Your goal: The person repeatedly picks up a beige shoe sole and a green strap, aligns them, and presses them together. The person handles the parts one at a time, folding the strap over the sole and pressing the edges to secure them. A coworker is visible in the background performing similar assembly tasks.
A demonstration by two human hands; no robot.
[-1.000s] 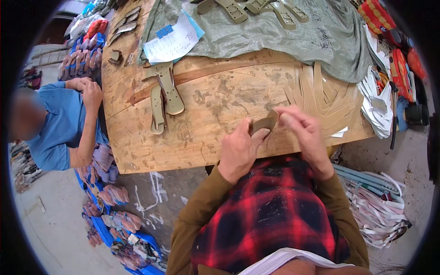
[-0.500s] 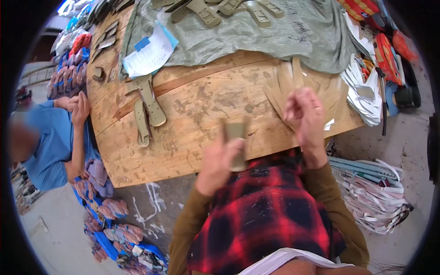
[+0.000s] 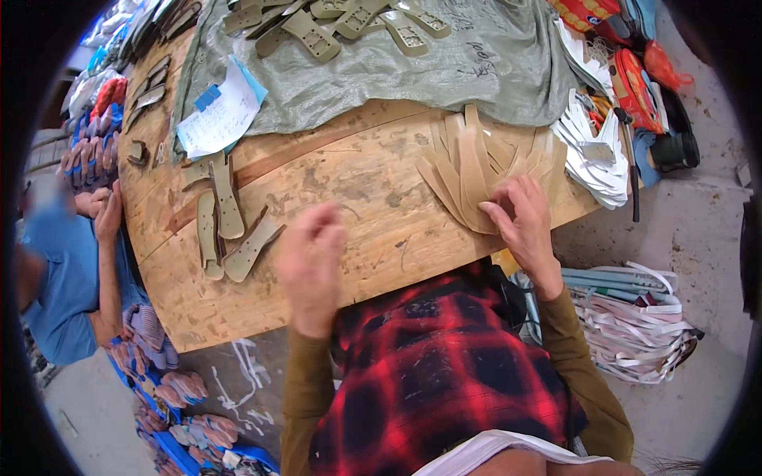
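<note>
The right hand (image 3: 520, 222) is at the near end of the tan strip pile (image 3: 468, 151), its fingers curled with the thumb turned toward them; whether it pinches a strip, I cannot tell. The pile lies fanned on the wooden table (image 3: 397, 206), likely so that single ends stand apart within reach. Well left of the pile, the left hand (image 3: 311, 266) is blurred, so I cannot tell its grip, though no piece shows in it. Farther left of the pile, an olive perforated strap piece (image 3: 251, 251) lies beside other olive pieces (image 3: 227, 202), perhaps grouped to keep them clear of the strips. Beyond the pile, a grey-green tarp (image 3: 317, 91) carries more olive straps (image 3: 309, 37), seemingly as an underlay, with a handwritten sheet (image 3: 218, 119) toward its left edge. Right of the pile are white cut pieces (image 3: 591, 151); far left of it, a co-worker's hands (image 3: 109, 216) are close together
</note>
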